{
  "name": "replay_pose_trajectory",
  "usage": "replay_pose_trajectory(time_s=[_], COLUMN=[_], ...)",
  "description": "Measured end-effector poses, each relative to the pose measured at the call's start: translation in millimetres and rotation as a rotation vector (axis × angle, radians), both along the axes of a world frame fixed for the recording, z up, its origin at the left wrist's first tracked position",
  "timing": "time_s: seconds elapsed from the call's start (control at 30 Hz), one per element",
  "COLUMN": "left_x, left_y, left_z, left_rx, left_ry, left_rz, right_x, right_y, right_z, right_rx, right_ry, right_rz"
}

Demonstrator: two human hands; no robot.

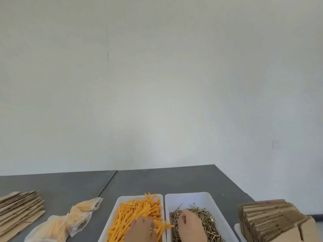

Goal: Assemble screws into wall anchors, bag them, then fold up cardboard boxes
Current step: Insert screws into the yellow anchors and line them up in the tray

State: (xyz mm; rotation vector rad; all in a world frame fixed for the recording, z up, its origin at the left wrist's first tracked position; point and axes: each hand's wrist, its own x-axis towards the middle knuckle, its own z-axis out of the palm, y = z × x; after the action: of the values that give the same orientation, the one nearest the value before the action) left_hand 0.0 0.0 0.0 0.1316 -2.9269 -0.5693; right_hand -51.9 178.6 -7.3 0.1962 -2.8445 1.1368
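Two white trays stand side by side at the near edge of the table. The left tray (122, 199) holds a heap of orange wall anchors (139, 210). The right tray (215, 203) holds a pile of brass screws (208, 222). My left hand (139, 230) lies on the anchors, its thumb and fingers pinching an anchor at the heap's right side. My right hand (189, 226) is in the screw pile with fingers curled down around screws; its fingertips are hidden.
Clear bags filled with orange anchors (70, 222) lie left of the trays. Flat cardboard blanks (19, 210) are stacked at the far left, and another stack (272, 222) stands on edge at the right. The grey table (157, 180) ends at a white wall.
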Motion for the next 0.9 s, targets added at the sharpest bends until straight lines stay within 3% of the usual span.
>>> replay_pose_trajectory(time_s=[0.17,0.33,0.47,0.7,0.9], left_x=[-5,-1,-4,-15,-16], left_y=[-20,-14,-5,-7,-8], left_z=[-25,-65,-84,-100,-104], left_rx=[-0.026,-0.066,-0.067,0.062,0.013], left_ry=[-0.001,0.034,0.225,0.459,0.637], left_rz=[0.188,0.231,0.312,0.214,0.126], right_x=[-14,-14,-26,-33,-32], right_y=[0,0,2,2,4], right_z=[-42,-60,-64,-75,-78], right_rx=[0.268,0.431,0.411,0.308,0.218], right_ry=[-0.173,-0.153,-0.158,-0.059,0.066], right_rz=[-0.103,-0.09,-0.026,-0.094,-0.15])
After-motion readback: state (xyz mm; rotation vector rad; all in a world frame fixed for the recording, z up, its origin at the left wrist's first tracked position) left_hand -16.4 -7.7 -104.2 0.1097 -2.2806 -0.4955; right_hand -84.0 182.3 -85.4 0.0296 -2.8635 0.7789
